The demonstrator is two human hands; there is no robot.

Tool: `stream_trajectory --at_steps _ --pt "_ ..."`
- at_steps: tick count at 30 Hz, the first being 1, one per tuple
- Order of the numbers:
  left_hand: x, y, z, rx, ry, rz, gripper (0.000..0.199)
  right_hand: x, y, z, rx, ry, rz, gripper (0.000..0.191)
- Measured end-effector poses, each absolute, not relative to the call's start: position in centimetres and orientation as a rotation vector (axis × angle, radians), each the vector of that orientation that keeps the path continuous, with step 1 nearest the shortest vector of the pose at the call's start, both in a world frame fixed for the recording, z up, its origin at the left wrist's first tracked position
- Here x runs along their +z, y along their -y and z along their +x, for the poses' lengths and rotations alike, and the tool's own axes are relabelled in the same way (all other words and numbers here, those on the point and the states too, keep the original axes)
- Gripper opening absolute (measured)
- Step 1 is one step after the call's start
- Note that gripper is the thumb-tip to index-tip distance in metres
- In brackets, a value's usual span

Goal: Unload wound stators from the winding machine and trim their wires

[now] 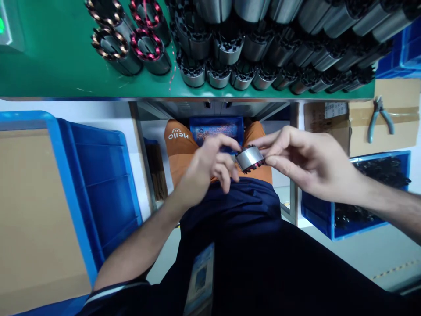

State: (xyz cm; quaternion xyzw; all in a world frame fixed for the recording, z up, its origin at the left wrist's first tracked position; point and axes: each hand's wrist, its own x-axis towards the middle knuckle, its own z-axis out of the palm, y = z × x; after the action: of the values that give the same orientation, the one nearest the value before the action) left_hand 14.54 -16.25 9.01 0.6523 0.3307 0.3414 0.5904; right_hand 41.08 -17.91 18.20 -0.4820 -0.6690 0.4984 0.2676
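A motor stator (250,159) with a smooth silver ring, black toothed ends and red wire hangs tilted above my lap. The thumb and fingers of my right hand (305,160) grip its right side. At its left edge, my left hand (215,164) has the index fingertip close to the upper rim; whether it touches is not clear. The other left fingers are apart, loosely bent and slightly blurred. On the green table stand wound stators, some with red wire (148,46) and some with copper wire (112,46).
Rows of silver stators (243,77) fill the right part of the green table (59,66). A blue crate (98,175) stands left. Pliers (379,116) lie on cardboard at right, above a blue bin (319,210) of black parts. Another blue bin (194,127) sits under the table.
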Motion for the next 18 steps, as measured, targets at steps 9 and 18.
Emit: stream_trajectory --at_steps 9,18 --pt "12.0 18.4 15.8 1.145 -0.873 2.035 0.025 17.8 17.5 41.5 1.299 1.97 -1.205 0.025" --pt "14.0 17.6 13.6 1.022 -0.828 2.088 0.027 18.7 16.1 43.4 1.702 1.769 -1.202 0.032"
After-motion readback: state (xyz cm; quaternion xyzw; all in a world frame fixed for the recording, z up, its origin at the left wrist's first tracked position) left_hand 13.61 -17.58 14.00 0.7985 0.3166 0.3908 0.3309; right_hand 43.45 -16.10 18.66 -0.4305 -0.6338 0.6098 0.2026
